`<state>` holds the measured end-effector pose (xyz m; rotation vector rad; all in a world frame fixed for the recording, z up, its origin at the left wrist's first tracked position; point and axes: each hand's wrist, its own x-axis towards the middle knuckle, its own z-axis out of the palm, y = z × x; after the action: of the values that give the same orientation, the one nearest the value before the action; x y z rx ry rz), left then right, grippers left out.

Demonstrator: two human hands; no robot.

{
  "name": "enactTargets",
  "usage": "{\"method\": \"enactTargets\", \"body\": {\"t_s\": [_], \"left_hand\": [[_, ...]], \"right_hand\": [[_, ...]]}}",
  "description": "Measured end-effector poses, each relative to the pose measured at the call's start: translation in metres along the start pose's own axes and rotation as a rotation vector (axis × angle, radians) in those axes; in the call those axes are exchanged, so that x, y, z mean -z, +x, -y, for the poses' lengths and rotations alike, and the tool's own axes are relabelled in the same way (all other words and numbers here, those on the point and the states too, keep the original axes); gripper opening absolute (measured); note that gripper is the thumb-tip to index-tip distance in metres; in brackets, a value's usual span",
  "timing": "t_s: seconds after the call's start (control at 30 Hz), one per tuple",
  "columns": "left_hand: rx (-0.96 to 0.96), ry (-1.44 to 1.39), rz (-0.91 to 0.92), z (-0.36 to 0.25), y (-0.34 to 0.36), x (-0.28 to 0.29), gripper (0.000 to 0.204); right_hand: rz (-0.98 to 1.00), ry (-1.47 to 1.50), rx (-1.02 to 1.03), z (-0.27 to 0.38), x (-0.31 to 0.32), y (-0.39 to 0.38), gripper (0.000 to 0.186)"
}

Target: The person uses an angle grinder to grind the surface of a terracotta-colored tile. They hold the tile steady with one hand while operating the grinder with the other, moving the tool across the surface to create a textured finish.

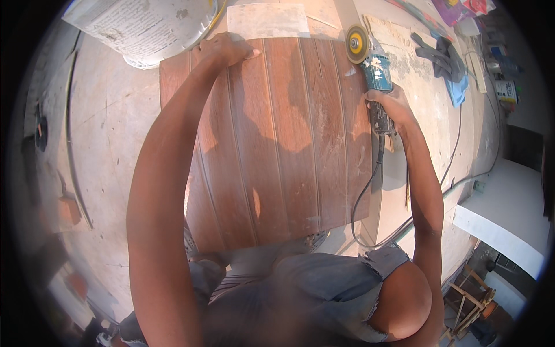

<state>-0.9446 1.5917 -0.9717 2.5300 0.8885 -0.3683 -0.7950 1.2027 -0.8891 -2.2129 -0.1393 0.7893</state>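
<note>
Panel: a reddish-brown wooden panel [289, 191] with grooves running along its length fills the middle of the frame, a shadow across its face.
Left hand: at the panel's far edge, upper left of centre, the left hand [224, 50] is bent over with its thumb side against the wood; how firmly it holds, I cannot tell.
Right hand: right of centre, the right hand [392, 104] is wrapped around the body of a teal and black angle grinder [378, 74].
Disc: the grinder's round disc [357, 44], yellow in the middle with a brown rim, faces up by the panel's upper right corner.
Cord: a dark cord [380, 154] drops from the grinder's lower end and loops toward the lower centre.
Bucket: a white bucket [141, 32] with printing sits at the upper left, near the left hand.
Gloves: dark grey gloves [444, 58] lie at the upper right, a light blue cloth [457, 90] just below them.
Clothing: frayed blue-grey shorts [329, 276] show at the bottom.
</note>
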Motion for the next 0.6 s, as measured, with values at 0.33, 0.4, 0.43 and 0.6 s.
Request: {"method": "enactTargets", "body": {"t_s": [0.33, 0.4, 0.43, 0.6], "left_hand": [[0.047, -0.029, -0.052, 0.001, 0.008, -0.008, 0.086], [0.098, -0.051, -0.107, 0.009, 0.011, -0.015, 0.089], [0.084, -0.049, -0.081, 0.013, 0.014, -0.017, 0.090], [0.025, -0.023, -0.012, 0.001, 0.006, -0.005, 0.093]], "right_hand": [[0.007, 0.060, -0.007, -0.005, -0.001, -0.008, 0.038], [0.026, 0.067, -0.033, -0.001, -0.004, -0.010, 0.038], [0.036, 0.070, -0.046, 0.000, -0.005, -0.011, 0.038], [-0.017, 0.028, -0.013, -0.004, -0.003, -0.017, 0.038]]}}
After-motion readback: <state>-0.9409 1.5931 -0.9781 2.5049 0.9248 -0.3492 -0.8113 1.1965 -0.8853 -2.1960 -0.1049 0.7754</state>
